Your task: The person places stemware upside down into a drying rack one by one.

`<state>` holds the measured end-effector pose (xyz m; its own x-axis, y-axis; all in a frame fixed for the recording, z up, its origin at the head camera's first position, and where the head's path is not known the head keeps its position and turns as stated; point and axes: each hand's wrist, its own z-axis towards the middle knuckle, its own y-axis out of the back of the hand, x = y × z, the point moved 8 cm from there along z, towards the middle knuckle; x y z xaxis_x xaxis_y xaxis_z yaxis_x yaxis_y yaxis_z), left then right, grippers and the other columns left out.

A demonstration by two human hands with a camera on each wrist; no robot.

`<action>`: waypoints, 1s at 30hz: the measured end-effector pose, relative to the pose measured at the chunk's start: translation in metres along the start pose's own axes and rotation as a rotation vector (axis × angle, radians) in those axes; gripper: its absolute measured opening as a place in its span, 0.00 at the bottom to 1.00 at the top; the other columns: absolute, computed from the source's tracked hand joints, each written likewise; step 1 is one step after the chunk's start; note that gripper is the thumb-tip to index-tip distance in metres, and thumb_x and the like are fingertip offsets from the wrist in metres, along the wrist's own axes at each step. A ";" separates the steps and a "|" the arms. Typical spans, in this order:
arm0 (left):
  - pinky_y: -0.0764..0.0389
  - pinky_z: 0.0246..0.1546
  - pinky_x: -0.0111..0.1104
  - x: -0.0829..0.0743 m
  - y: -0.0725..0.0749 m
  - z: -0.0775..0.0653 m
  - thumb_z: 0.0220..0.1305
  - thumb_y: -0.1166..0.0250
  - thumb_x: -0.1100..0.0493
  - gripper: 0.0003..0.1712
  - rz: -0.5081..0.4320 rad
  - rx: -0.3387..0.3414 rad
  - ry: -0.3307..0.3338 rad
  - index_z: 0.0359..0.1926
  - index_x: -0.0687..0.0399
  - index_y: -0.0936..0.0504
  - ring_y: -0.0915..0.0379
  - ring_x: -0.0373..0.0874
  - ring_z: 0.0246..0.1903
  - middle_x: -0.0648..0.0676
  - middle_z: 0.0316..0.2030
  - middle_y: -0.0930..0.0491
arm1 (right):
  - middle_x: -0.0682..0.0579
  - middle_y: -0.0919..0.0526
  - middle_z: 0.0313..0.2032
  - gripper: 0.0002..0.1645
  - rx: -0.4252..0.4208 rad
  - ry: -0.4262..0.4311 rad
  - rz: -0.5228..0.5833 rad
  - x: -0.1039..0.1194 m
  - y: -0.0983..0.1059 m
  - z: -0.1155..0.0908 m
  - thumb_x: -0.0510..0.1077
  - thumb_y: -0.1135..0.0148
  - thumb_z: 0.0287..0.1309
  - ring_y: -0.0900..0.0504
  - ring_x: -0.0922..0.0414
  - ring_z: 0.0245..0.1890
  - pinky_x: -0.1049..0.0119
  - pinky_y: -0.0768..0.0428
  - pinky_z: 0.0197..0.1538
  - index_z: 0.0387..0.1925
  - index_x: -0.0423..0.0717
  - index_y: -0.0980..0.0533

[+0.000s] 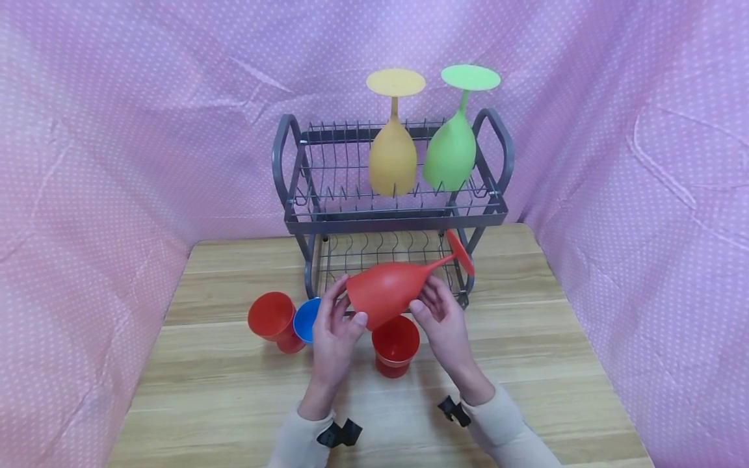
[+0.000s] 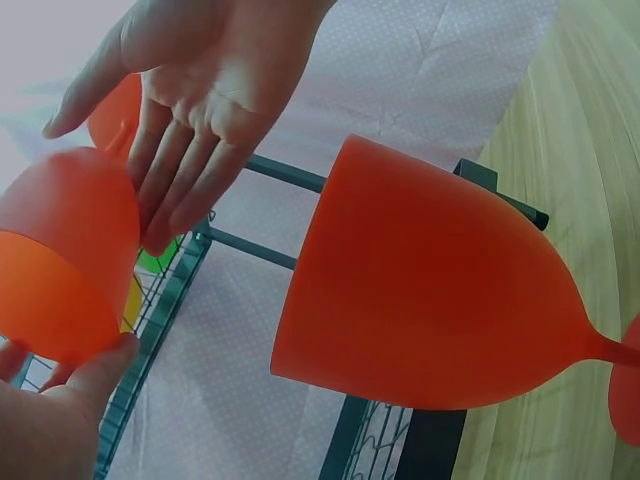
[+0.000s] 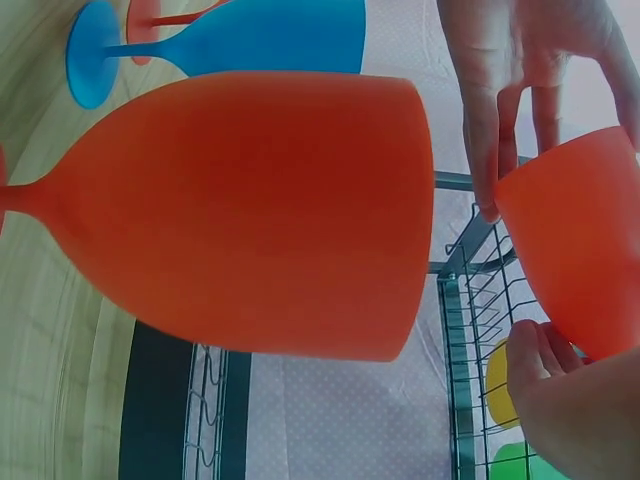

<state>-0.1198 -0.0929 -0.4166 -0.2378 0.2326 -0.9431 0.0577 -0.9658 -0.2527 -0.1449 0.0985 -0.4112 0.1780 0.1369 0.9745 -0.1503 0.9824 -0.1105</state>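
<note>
A red plastic wine goblet (image 1: 386,289) lies sideways in the air between both hands, its foot raised to the right. My left hand (image 1: 335,339) holds it at the rim end, thumb on the near side and fingers around the far side. Under the bowl, near the stem, my right hand (image 1: 447,328) supports it; the left wrist view shows these fingers (image 2: 185,180) nearly straight and the thumb spread apart. Below stands another red goblet (image 1: 394,344) with its mouth up. A blue goblet (image 1: 305,320), partly hidden by my left hand, stands beside a third red goblet (image 1: 270,315).
A two-tier dark wire dish rack (image 1: 398,224) stands at the table's back. On its top tier a yellow goblet (image 1: 393,159) and a green goblet (image 1: 450,153) rest upside down. Pink dotted cloth (image 1: 146,130) surrounds the wooden table (image 1: 526,364).
</note>
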 end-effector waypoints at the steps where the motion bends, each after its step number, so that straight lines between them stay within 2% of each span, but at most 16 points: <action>1: 0.16 0.54 0.42 0.000 0.000 0.000 0.63 0.33 0.67 0.44 -0.003 0.004 -0.002 0.77 0.58 0.41 0.31 0.56 0.68 0.56 0.70 0.32 | 0.46 0.25 0.68 0.36 -0.006 0.000 0.006 0.000 0.000 0.000 0.38 0.39 0.69 0.24 0.52 0.67 0.63 0.20 0.61 0.75 0.43 0.37; 8: 0.17 0.56 0.42 -0.002 -0.004 0.000 0.65 0.33 0.66 0.45 -0.018 0.042 -0.013 0.78 0.60 0.44 0.33 0.55 0.69 0.57 0.72 0.34 | 0.44 0.24 0.65 0.33 -0.024 0.029 0.063 0.006 -0.001 0.003 0.34 0.39 0.67 0.23 0.48 0.65 0.61 0.20 0.62 0.72 0.41 0.36; 11: 0.19 0.59 0.42 -0.006 -0.004 0.001 0.66 0.34 0.65 0.45 0.014 0.069 -0.044 0.79 0.57 0.44 0.37 0.55 0.72 0.56 0.74 0.37 | 0.44 0.25 0.64 0.34 -0.023 0.050 0.069 0.010 0.000 0.005 0.32 0.38 0.66 0.23 0.47 0.64 0.61 0.18 0.60 0.71 0.40 0.35; 16: 0.24 0.64 0.39 -0.021 0.001 0.006 0.65 0.33 0.61 0.44 0.208 0.079 -0.173 0.79 0.54 0.40 0.42 0.57 0.75 0.54 0.76 0.38 | 0.43 0.25 0.63 0.35 -0.027 0.084 0.071 0.017 0.002 0.007 0.31 0.38 0.63 0.23 0.45 0.64 0.61 0.18 0.59 0.71 0.41 0.34; 19: 0.25 0.65 0.40 -0.030 0.007 0.008 0.63 0.32 0.59 0.44 0.344 0.064 -0.247 0.78 0.52 0.38 0.42 0.56 0.74 0.53 0.76 0.37 | 0.43 0.25 0.64 0.37 -0.027 0.104 0.066 0.022 0.003 0.009 0.31 0.37 0.62 0.24 0.45 0.64 0.61 0.18 0.60 0.71 0.42 0.34; 25: 0.23 0.60 0.58 -0.048 0.019 0.014 0.60 0.33 0.57 0.44 0.548 0.027 -0.365 0.77 0.54 0.35 0.40 0.50 0.75 0.52 0.76 0.36 | 0.43 0.24 0.64 0.38 -0.031 0.150 0.055 0.033 0.005 0.014 0.30 0.37 0.60 0.23 0.45 0.63 0.61 0.19 0.61 0.72 0.42 0.34; 30: 0.25 0.60 0.64 -0.062 0.030 0.021 0.61 0.34 0.57 0.41 0.627 -0.018 -0.421 0.75 0.57 0.33 0.41 0.51 0.75 0.55 0.75 0.35 | 0.41 0.24 0.63 0.38 -0.026 0.206 0.025 0.045 0.006 0.020 0.30 0.36 0.59 0.19 0.44 0.60 0.59 0.17 0.58 0.71 0.42 0.33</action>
<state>-0.1238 -0.1387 -0.3615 -0.5054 -0.4265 -0.7501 0.3194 -0.9000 0.2966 -0.1575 0.1076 -0.3639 0.3702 0.1821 0.9109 -0.1330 0.9809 -0.1421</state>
